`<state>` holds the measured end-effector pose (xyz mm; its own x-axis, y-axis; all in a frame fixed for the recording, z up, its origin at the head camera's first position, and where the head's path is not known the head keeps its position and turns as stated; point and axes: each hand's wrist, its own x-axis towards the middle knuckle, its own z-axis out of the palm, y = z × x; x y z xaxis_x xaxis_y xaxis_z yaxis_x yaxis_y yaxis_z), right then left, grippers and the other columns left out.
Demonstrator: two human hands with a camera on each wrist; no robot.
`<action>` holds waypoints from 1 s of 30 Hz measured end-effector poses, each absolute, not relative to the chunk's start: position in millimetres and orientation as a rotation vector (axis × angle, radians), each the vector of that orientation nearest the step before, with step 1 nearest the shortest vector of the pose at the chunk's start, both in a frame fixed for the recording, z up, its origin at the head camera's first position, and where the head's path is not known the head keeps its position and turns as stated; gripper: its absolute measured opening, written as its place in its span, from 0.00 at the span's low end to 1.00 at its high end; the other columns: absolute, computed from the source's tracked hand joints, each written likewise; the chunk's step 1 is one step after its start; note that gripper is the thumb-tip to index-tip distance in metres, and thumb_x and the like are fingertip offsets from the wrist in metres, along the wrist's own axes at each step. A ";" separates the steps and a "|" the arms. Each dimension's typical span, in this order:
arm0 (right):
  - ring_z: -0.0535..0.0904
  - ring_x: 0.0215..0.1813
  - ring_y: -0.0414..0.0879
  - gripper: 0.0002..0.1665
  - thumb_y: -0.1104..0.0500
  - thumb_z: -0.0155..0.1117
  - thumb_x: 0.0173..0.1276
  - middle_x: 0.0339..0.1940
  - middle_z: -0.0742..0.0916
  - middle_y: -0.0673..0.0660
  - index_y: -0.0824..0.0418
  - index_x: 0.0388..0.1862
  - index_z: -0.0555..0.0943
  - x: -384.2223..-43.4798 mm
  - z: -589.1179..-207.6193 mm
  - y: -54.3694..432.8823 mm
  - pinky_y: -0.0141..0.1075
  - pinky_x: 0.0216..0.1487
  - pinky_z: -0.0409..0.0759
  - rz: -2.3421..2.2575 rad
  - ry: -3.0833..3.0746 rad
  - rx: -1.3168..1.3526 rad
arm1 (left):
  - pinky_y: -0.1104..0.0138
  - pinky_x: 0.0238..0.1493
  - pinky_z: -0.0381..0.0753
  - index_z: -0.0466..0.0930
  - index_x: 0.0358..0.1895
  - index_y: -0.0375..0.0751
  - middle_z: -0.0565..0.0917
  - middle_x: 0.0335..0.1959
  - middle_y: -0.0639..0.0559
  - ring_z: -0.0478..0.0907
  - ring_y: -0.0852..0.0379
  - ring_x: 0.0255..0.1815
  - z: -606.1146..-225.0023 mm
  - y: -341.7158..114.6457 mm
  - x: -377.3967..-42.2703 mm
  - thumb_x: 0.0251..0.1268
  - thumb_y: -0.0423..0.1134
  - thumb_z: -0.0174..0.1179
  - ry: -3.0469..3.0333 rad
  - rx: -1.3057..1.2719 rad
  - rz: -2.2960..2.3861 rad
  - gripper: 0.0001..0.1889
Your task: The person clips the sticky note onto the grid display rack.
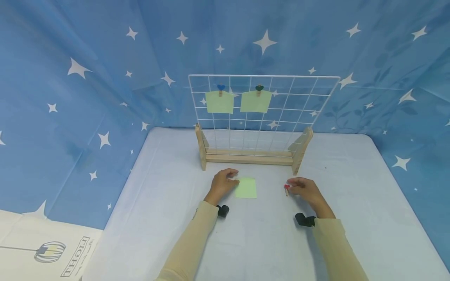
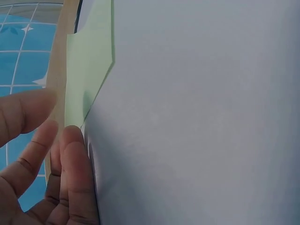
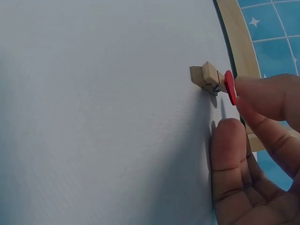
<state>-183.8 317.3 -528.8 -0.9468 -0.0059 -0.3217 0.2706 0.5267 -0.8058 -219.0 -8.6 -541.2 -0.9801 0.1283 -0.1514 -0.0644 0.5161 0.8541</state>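
A pale green paper note [image 1: 246, 188] lies on the white table. My left hand [image 1: 222, 183] rests at its left edge, thumb and index finger apart; in the left wrist view the other fingertips [image 2: 71, 136] sit right at the paper's edge. Farther right is a small wooden clothespin [image 3: 209, 75] with a red heart [image 3: 229, 87], low over the tabletop. My right hand [image 1: 306, 189] is beside it, with thumb and index fingertips [image 3: 243, 89] right at the heart and the remaining fingers loosely bent against the table.
Behind the hands stands a white wire grid [image 1: 291, 101] on a wooden base [image 1: 249, 159]. Two green notes [image 1: 219, 103] hang on it from clothespins, one with a blue heart [image 1: 220, 87], one with a dark green heart [image 1: 259, 88]. A starry blue curtain [image 1: 105, 78] surrounds the table.
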 end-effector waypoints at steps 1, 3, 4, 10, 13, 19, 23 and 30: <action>0.79 0.59 0.63 0.24 0.65 0.66 0.76 0.61 0.84 0.74 0.76 0.67 0.79 -183.9 -529.0 316.9 0.47 0.54 0.80 -1.384 2.487 0.229 | 0.50 0.60 0.84 0.88 0.61 0.39 0.88 0.57 0.41 0.86 0.43 0.54 -541.5 -8.7 -219.3 0.69 0.33 0.73 2.565 0.058 1.443 0.19; 0.79 0.58 0.62 0.23 0.66 0.66 0.76 0.59 0.84 0.74 0.76 0.65 0.80 -183.9 -529.6 316.5 0.44 0.51 0.79 -1.377 2.498 0.229 | 0.50 0.60 0.84 0.88 0.60 0.38 0.87 0.56 0.41 0.85 0.43 0.55 -541.6 -9.0 -219.9 0.68 0.33 0.73 2.569 0.056 1.419 0.18; 0.79 0.58 0.62 0.23 0.66 0.66 0.75 0.59 0.84 0.73 0.76 0.65 0.80 -183.9 -529.6 315.9 0.42 0.49 0.79 -1.373 2.501 0.232 | 0.50 0.60 0.83 0.88 0.60 0.38 0.87 0.55 0.41 0.84 0.43 0.56 -541.4 -9.1 -220.1 0.68 0.33 0.73 2.565 0.051 1.412 0.18; 0.79 0.52 0.56 0.20 0.65 0.67 0.74 0.54 0.86 0.69 0.74 0.61 0.83 -185.0 -530.0 314.9 0.36 0.44 0.80 -1.340 2.519 0.277 | 0.52 0.56 0.83 0.88 0.56 0.35 0.86 0.48 0.43 0.81 0.45 0.50 -538.3 -9.7 -221.0 0.69 0.35 0.72 2.554 0.007 1.335 0.15; 0.80 0.49 0.54 0.18 0.63 0.67 0.76 0.52 0.87 0.68 0.75 0.58 0.84 -185.4 -528.2 315.3 0.35 0.43 0.80 -1.315 2.525 0.274 | 0.53 0.54 0.83 0.88 0.54 0.34 0.86 0.44 0.43 0.81 0.47 0.47 -537.3 -10.4 -221.8 0.70 0.35 0.72 2.562 0.001 1.302 0.14; 0.79 0.45 0.51 0.16 0.62 0.69 0.75 0.48 0.88 0.64 0.74 0.54 0.85 -186.9 -526.4 314.0 0.34 0.41 0.79 -1.278 2.528 0.299 | 0.56 0.50 0.83 0.87 0.51 0.33 0.85 0.40 0.45 0.80 0.49 0.42 -535.6 -10.1 -222.9 0.68 0.35 0.73 2.580 0.002 1.264 0.13; 0.79 0.45 0.51 0.15 0.63 0.70 0.74 0.45 0.88 0.63 0.74 0.52 0.86 -188.2 -528.4 314.4 0.35 0.41 0.79 -1.295 2.521 0.319 | 0.58 0.47 0.82 0.88 0.48 0.34 0.85 0.38 0.46 0.80 0.50 0.41 -536.4 -8.8 -223.6 0.68 0.35 0.73 2.592 -0.002 1.237 0.11; 0.79 0.45 0.50 0.14 0.63 0.72 0.73 0.45 0.89 0.59 0.72 0.50 0.87 -188.9 -530.5 315.5 0.36 0.42 0.78 -1.341 2.497 0.334 | 0.64 0.41 0.78 0.89 0.41 0.36 0.83 0.32 0.50 0.77 0.55 0.35 -540.9 -9.6 -226.1 0.68 0.35 0.72 2.621 0.044 1.226 0.05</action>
<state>-188.9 315.5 -530.5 -0.9320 0.0669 -0.3562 0.3339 0.5408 -0.7721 -226.1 -9.6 -540.9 -0.9692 0.1311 -0.2087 -0.0763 0.6459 0.7596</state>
